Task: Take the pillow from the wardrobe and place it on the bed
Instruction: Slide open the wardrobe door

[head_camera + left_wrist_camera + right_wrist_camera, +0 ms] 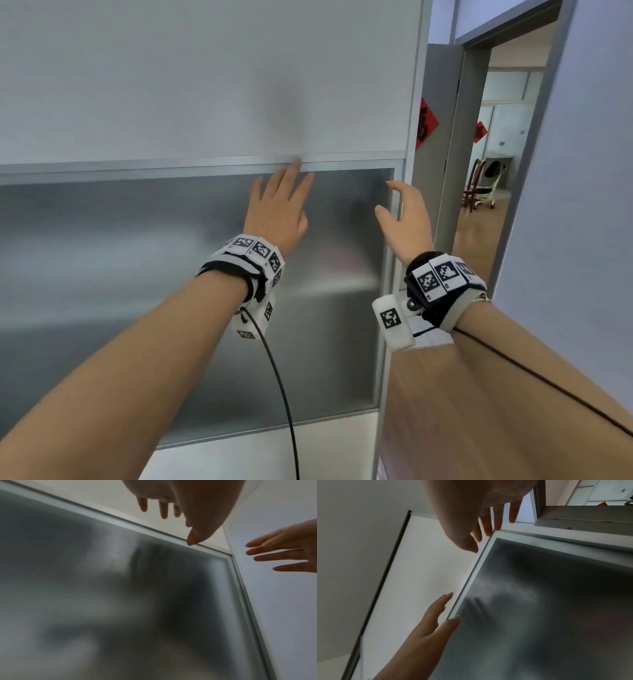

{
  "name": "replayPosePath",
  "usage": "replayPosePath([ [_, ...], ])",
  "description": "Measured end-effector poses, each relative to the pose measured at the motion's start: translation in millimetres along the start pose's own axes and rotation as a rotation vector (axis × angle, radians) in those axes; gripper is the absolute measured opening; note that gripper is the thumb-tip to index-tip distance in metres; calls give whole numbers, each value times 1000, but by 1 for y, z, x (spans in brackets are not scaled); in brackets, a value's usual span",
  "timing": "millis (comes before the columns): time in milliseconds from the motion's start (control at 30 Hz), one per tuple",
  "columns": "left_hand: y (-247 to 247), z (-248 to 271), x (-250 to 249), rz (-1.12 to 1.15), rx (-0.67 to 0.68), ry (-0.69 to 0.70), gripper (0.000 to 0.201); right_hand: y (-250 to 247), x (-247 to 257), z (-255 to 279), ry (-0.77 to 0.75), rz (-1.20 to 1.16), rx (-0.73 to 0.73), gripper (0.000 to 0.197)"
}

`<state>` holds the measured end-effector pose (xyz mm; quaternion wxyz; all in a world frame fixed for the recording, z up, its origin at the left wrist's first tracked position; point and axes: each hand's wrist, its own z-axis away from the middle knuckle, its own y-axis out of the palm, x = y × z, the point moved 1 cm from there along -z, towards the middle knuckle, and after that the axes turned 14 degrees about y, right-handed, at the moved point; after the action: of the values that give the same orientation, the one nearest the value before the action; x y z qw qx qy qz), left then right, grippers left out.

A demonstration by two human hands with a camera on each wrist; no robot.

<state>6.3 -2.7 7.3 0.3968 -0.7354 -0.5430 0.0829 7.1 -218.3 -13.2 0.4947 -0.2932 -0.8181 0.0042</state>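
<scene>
**A:** Behind your hands stands a pale wardrobe front [205, 78], and off at two o'clock an open doorway [493, 147] shows a chair in the next room. What fills the lower half?

**B:** Your frosted door panel [137, 274], closed. Its metal edge [394, 240] runs straight up and down, twelve to six, so that is the long axis your pull must work against.

**A:** Where are your hands?

**B:** Your left hand [279, 209] lies flat toward twelve o'clock, fingers straight and spread, tips at the rail between frosted panel and white panel. Your right hand [404, 219] hovers at the door's edge, fingers loosely curved and apart, thumb out toward nine. Neither grip has closed on anything.

**A:** Is the right hand touching the edge?

**B:** Its fingertips [496, 524] sit right at the frame corner in the wrist view, but I cannot tell if they press on it.

**A:** And the pillow?

**B:** You can't see it. Judging by the task, it lies inside, behind the frosted panel, dead ahead of both hands. The bed is not in view either.

**A:** Which hand leads?

**B:** I'd say your right, being nearer the edge, with the left steadying the panel
</scene>
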Motion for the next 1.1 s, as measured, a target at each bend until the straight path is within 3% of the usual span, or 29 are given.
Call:
replayPosePath([
  [167, 18, -10, 11, -57, 10, -37, 71, 4, -14, -23, 91, 49, -58, 75],
  [367, 36, -24, 12, -81, 18, -61, 71, 7, -24, -48, 311, -56, 98, 83],
  [733, 53, -22, 21, -160, -19, -111, 64, 15, -39, -48, 280, -135, 144, 75],
  [1100, 30, 23, 62, -211, 31, -262, 63, 56, -14, -23, 160, -199, 367, 79],
])
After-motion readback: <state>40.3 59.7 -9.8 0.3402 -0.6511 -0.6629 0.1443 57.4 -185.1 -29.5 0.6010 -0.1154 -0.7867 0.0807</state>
